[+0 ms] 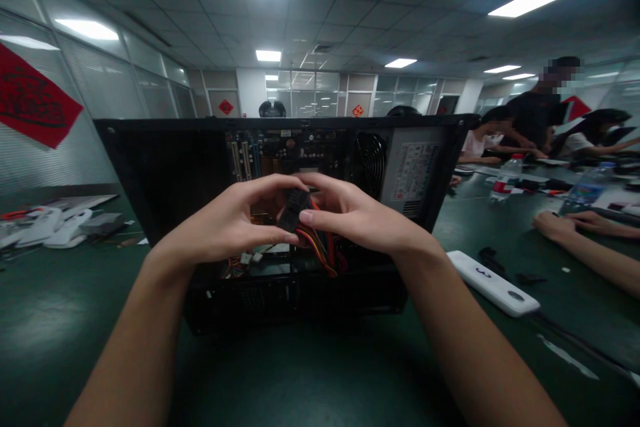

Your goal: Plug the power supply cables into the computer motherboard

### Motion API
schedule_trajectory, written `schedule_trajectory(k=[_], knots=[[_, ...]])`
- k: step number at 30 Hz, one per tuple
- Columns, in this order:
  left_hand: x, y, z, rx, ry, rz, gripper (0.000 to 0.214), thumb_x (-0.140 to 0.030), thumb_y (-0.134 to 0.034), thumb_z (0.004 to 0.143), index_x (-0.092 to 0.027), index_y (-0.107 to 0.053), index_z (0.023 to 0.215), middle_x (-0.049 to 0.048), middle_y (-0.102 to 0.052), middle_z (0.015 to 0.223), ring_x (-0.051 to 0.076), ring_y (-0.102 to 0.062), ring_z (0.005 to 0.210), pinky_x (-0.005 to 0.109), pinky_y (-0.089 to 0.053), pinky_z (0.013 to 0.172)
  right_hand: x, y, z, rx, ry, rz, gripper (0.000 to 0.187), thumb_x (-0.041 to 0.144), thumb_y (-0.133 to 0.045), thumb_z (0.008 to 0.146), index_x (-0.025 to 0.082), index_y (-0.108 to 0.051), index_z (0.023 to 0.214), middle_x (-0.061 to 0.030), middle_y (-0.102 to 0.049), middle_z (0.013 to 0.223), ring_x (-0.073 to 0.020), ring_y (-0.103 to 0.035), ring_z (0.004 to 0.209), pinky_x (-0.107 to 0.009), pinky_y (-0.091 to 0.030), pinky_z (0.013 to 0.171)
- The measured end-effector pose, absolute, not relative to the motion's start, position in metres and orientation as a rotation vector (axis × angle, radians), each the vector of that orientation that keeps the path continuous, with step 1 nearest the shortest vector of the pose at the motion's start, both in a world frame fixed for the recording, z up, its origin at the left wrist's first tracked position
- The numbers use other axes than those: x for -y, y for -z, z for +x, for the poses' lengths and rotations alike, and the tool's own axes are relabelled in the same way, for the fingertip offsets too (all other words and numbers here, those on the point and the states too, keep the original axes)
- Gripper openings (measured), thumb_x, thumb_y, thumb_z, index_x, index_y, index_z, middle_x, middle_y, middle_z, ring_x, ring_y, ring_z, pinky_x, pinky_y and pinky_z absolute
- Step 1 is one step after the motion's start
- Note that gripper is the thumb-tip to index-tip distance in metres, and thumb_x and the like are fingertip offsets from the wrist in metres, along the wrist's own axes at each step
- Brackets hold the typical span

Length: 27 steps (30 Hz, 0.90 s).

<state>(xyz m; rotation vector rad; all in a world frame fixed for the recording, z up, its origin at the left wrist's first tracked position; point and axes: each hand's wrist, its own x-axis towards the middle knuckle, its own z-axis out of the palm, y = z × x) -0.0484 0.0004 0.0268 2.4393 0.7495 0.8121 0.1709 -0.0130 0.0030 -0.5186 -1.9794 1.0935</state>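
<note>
An open black computer case lies on its side on the dark green table, showing the motherboard, a fan and a power supply. Both hands are held together above the case's middle. My left hand and my right hand both pinch a black power connector. Red, yellow and orange wires trail from the connector down into the case.
A white power strip lies right of the case with small black parts beside it. Another person's forearm and hand rest on the table at right. Other people sit at the far right among water bottles. White parts are piled at left.
</note>
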Motion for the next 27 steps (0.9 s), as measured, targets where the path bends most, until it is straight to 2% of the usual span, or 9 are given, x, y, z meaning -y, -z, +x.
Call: schedule_trajectory(k=[4, 12, 20, 27], knots=[[-0.001, -0.026, -0.049, -0.841, -0.901, 2.506, 0.063, -0.045, -0.079, 0.075, -0.019, -0.058, 0.128, 0.0068, -0.068, 0.108, 0.021, -0.065, 0.094, 0.029, -0.055, 0.080, 0.013, 0.000, 0.162, 1.867, -1.132, -0.511, 0.057, 0.029, -0.066, 0.089, 0.017, -0.043, 0.140, -0.0084, -0.066, 0.113, -0.0165, -0.065, 0.092, -0.027, -0.056, 0.078], [0.006, -0.030, -0.044, -0.832, -0.927, 2.592, 0.057, -0.045, -0.077, 0.076, -0.018, -0.060, 0.122, 0.0066, -0.067, 0.105, 0.020, -0.064, 0.090, 0.030, -0.053, 0.076, 0.018, -0.003, 0.161, 1.844, -1.122, -0.495, 0.061, 0.022, -0.069, 0.084, 0.016, -0.043, 0.139, -0.0065, -0.067, 0.106, -0.0145, -0.065, 0.085, -0.027, -0.056, 0.075], [0.004, -0.030, -0.044, -0.885, -0.896, 2.696, 0.056, -0.046, -0.076, 0.077, -0.017, -0.059, 0.122, 0.0029, -0.067, 0.095, 0.017, -0.062, 0.080, 0.027, -0.050, 0.068, 0.019, -0.002, 0.151, 1.868, -0.997, -0.537, 0.058, 0.012, -0.058, 0.079, 0.017, -0.048, 0.136, -0.0066, -0.065, 0.116, -0.0186, -0.063, 0.100, -0.035, -0.055, 0.088], [0.002, -0.027, -0.044, -0.873, -0.890, 2.749, 0.057, -0.040, -0.074, 0.079, -0.018, -0.057, 0.128, 0.0034, -0.068, 0.101, 0.016, -0.064, 0.083, 0.026, -0.052, 0.071, 0.016, 0.004, 0.148, 1.904, -0.855, -0.570, 0.061, 0.009, -0.053, 0.077, 0.015, -0.047, 0.138, -0.0083, -0.060, 0.126, -0.0224, -0.055, 0.120, -0.042, -0.046, 0.106]])
